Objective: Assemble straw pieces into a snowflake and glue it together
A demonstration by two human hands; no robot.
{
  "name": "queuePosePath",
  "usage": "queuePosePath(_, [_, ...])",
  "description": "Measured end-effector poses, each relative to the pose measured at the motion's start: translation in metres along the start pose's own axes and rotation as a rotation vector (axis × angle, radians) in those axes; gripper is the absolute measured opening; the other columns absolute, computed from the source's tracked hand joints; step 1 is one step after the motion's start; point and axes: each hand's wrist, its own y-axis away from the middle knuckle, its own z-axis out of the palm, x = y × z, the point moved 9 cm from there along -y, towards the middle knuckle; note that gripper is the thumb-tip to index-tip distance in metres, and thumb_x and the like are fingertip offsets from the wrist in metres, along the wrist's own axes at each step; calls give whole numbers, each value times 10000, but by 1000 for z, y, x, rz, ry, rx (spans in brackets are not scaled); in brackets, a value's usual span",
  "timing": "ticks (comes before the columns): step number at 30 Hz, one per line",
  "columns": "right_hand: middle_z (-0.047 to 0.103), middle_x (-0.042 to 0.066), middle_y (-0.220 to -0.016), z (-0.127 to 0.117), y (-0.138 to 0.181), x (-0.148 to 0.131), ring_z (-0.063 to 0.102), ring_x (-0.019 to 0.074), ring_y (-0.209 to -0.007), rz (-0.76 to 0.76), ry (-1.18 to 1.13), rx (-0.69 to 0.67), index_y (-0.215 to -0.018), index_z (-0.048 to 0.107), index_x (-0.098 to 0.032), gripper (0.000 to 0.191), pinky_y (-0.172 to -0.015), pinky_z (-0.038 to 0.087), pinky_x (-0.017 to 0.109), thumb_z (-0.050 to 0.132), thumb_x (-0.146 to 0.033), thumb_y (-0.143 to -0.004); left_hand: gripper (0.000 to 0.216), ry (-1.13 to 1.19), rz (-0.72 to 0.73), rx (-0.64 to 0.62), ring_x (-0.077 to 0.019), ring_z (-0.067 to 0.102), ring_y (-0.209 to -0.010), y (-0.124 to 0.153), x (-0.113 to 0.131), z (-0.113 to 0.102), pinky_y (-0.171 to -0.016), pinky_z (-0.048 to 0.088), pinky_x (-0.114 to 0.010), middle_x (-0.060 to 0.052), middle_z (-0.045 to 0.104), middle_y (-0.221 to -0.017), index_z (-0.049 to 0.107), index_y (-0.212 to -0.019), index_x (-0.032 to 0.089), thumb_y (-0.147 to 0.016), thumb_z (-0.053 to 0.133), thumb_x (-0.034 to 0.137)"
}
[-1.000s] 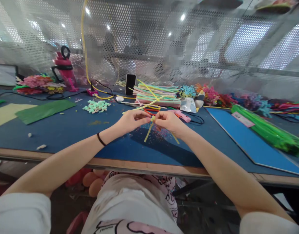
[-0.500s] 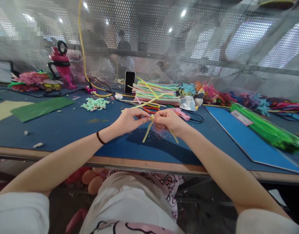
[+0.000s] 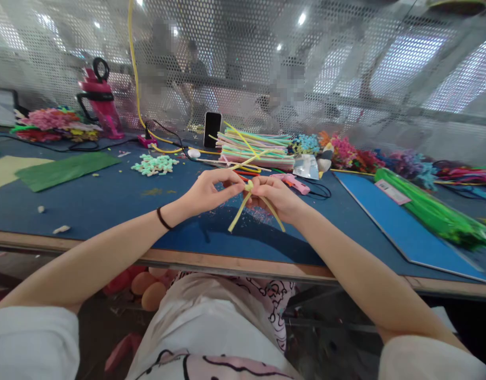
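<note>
Hanging in two loose ends from its twisted middle, the yellow pipe cleaner (image 3: 238, 214) is held at the centre of the frame, just above the blue table (image 3: 108, 203). It is judged light, fuzzy and easily bent, so it is best gripped close to the twist. The left hand (image 3: 209, 191) and right hand (image 3: 280, 199) are raised side by side, fingertips closed on that twist.

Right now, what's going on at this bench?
A person at the blue worktable pinches yellow pipe cleaners between both hands. The left hand and right hand meet at a twisted joint, and two ends hang down. A stack of pastel pipe cleaners and a pink glue gun lie just behind.
</note>
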Motion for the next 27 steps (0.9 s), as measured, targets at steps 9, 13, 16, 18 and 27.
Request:
queuePosePath(9, [628,-12,-555,-6,0,-4,587,112,-559,10,245,68,-531,592,-193,169,-601,487,248,738,-213,-614,285,242,-341,32,-105,538,-630,4,-34,16,-601,404,-233,-40,720,-729,793,-803,141,-752,777,421])
queuePosePath(13, [683,21,-602,-1,2,5,612,123,-572,103,246,13,-529,592,-187,209,-591,499,249,779,-222,-616,290,261,-436,-35,-102,528,-608,7,-40,22,-572,392,-227,-32,708,-706,803,-849,151,-729,803,415])
queuePosePath(16, [693,36,-610,2,3,13,607,112,-551,171,204,-38,-547,594,-173,268,-577,501,241,837,-265,-611,297,286,-376,-115,-118,588,-679,4,-37,26,-655,455,-243,-44,740,-785,795,-827,153,-713,829,425])
queuePosePath(18, [686,28,-601,5,3,15,605,107,-542,186,179,-78,-562,610,-164,286,-569,504,234,863,-290,-608,292,304,-332,-177,-127,613,-714,3,-34,29,-709,481,-254,-46,750,-808,787,-818,154,-730,824,431])
queuePosePath(27, [711,47,-636,12,7,30,611,104,-534,280,195,-214,-663,725,-123,229,-568,513,230,860,-290,-585,226,113,-167,-360,-172,667,-841,3,-11,33,-820,518,-291,-77,779,-908,797,-920,135,-818,742,330])
